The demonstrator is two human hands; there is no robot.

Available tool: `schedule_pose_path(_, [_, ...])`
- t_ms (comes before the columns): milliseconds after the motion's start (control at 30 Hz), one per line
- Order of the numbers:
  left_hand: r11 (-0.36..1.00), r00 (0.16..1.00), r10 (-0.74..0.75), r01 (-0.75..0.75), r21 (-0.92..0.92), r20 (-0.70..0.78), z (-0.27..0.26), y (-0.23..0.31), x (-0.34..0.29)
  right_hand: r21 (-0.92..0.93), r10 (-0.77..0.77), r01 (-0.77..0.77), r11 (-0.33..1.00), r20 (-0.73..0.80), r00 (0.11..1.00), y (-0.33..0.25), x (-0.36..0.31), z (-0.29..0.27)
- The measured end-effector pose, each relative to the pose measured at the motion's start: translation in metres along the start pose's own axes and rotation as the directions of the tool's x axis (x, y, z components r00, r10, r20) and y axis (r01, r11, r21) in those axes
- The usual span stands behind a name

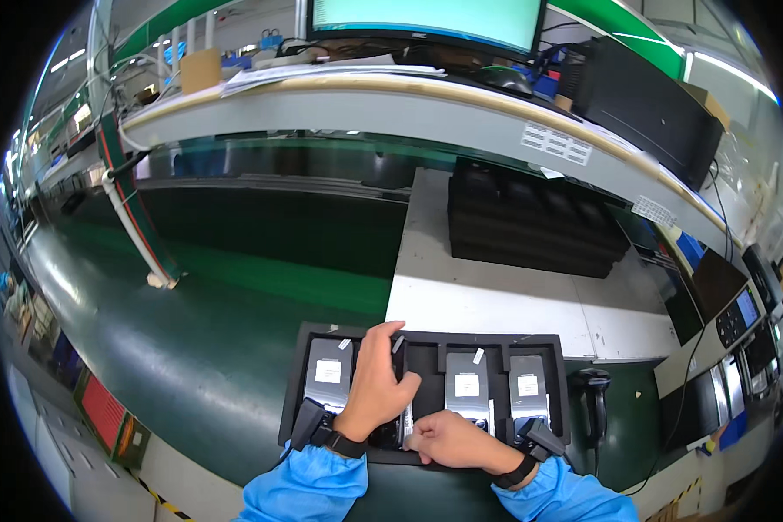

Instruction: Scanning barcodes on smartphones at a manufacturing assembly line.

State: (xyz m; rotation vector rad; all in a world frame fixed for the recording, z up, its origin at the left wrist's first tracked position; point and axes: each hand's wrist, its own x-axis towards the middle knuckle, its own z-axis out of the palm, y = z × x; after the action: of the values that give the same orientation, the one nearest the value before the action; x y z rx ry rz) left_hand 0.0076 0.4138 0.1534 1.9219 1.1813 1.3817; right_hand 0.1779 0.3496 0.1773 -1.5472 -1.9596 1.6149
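Observation:
A black foam tray [429, 340] lies across the near edge of the work surface. Flat, dark, phone-like devices with white labels sit in its slots: one device [328, 371] at the left, another [467, 385] right of the middle, a third [527, 385] at the right. My left hand [378, 387] reaches over the second slot, thumb and forefinger spread apart, and largely covers a dark flat device [398, 345] there. At that device's near end, my right hand [457, 439] has its fingertips pinched on the edge. Both hands partly hide this device and its slot.
Right of the tray lies a black handheld scanner [593, 400]. Stacked black trays [531, 222] stand on a white board [496, 291] farther back. A raised shelf [391, 87] holds a monitor [426, 26] and a black box [644, 104]. A grey machine [713, 339] stands at right.

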Motion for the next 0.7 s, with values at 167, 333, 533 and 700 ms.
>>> schedule_pose_path(167, [0.982,0.996,0.020,-0.036,0.187,0.089,0.000,0.005,-0.004,-0.002,0.000,0.000,1.000,-0.164,0.986,-0.001,-0.017,-0.010])
schedule_pose_path(333, [0.847,0.969,0.043,-0.165,0.505,0.244,0.005,0.004,-0.012,-0.072,-0.091,0.059,0.996,-0.875,0.475,0.067,-0.090,-0.060])
schedule_pose_path(533, [0.854,0.974,0.068,-0.169,0.493,0.216,-0.001,0.003,-0.015,-0.137,-0.124,-0.276,0.951,-0.990,0.065,0.181,-0.130,-0.079])
schedule_pose_path(700, [0.892,0.984,0.165,-0.122,0.435,-0.062,-0.028,0.015,0.008,-0.014,0.047,-0.328,0.945,-0.983,0.175,0.187,-0.148,-0.109])
